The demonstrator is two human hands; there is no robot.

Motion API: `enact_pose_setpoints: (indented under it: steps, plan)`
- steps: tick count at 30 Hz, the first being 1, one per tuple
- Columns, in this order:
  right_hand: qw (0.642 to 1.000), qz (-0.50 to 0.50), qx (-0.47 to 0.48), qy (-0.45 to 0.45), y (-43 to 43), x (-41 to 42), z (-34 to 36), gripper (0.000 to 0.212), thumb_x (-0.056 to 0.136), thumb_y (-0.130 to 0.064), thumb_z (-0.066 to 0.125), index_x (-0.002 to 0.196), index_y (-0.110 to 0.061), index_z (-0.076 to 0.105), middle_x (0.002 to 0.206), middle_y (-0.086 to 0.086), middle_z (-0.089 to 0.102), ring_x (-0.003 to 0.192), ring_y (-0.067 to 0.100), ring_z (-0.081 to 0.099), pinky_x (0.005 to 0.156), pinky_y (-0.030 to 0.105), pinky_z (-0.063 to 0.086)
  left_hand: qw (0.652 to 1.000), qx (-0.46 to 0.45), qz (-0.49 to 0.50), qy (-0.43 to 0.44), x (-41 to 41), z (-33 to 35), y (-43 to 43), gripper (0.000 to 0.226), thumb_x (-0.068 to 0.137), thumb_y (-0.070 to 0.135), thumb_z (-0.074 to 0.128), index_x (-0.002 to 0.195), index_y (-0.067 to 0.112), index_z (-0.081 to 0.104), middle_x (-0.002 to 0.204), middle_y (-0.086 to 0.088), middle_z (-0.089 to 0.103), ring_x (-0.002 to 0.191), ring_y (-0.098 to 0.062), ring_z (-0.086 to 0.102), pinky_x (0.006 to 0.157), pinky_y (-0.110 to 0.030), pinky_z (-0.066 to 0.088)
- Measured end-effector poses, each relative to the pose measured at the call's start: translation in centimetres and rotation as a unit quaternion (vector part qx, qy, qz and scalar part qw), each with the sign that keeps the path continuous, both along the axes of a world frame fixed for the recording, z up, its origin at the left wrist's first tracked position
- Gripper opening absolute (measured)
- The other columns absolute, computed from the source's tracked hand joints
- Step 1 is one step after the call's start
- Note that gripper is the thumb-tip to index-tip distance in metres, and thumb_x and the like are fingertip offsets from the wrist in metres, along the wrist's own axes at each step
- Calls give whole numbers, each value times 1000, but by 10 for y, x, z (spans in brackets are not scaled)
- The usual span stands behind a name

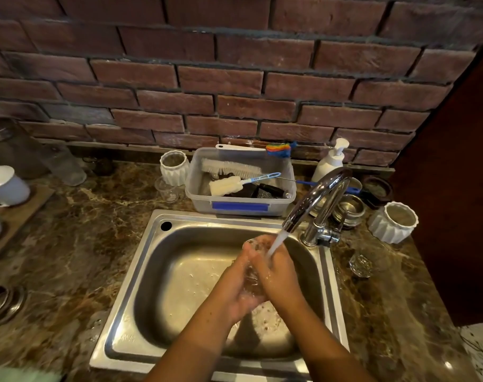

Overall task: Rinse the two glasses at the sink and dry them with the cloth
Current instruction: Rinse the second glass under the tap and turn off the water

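At the far left edge of the marble counter (pixel 77 244) a white lidded cup (pixel 6 186) sits on a wooden board, and a little right of it, near the brick wall, stands a tall clear glass (pixel 62 165). Behind the steel sink (pixel 141 271) there is a plastic tub (pixel 240 199) full of bottle brushes. Over the basin my left hand (pixel 239 285) is wrapped around the lower part of the glass (pixel 252 260), which I hold tilted with its mouth pointing away from me under the tap (pixel 314 199). My right hand (pixel 278 274) closes over the same glass from the other side, and the stream of water lands across my fingers. To the right of the sink, beside the tap base, the second glass (pixel 368 261) rests on the counter, near a white ribbed pot (pixel 393 221)
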State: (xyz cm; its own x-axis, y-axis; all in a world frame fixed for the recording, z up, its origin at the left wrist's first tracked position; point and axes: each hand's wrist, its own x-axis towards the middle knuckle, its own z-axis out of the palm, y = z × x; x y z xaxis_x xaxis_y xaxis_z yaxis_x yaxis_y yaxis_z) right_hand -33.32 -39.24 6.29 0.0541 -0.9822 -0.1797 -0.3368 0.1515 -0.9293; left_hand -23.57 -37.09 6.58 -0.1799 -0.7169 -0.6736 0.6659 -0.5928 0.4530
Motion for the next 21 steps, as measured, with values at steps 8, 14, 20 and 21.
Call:
enact_pose_setpoints:
  steps: [8,14,20,21]
  plan:
    - [1000,-10,-10,23,-16,-12,12,34,98,-37,57,70,-19,62,64,1,64,62,16,63,63,36,53,999,7,-9,40,0,-7,9,61,93,55,59,126,4,69,128,-22,68,130,-36,57,115,-46,39]
    - [986,-78,108,-103,-26,-9,18,16,100,-26,56,87,-20,64,82,7,67,86,27,68,74,36,57,995,-5,39,91,-2,-3,6,57,98,53,52,131,9,66,132,-23,65,131,-37,57,115,-49,38]
    - [998,64,-21,9,-6,-13,10,50,81,-62,67,99,-16,63,84,3,72,81,11,73,73,35,63,995,6,46,92,0,-3,5,57,100,54,47,114,8,77,122,-22,71,123,-36,61,112,-51,41]
    - [998,59,-22,16,-9,-14,13,40,84,-57,67,91,-17,65,80,4,72,77,13,73,72,38,62,994,12,44,100,0,-3,6,56,99,53,49,115,7,76,124,-22,70,125,-36,60,114,-49,39]
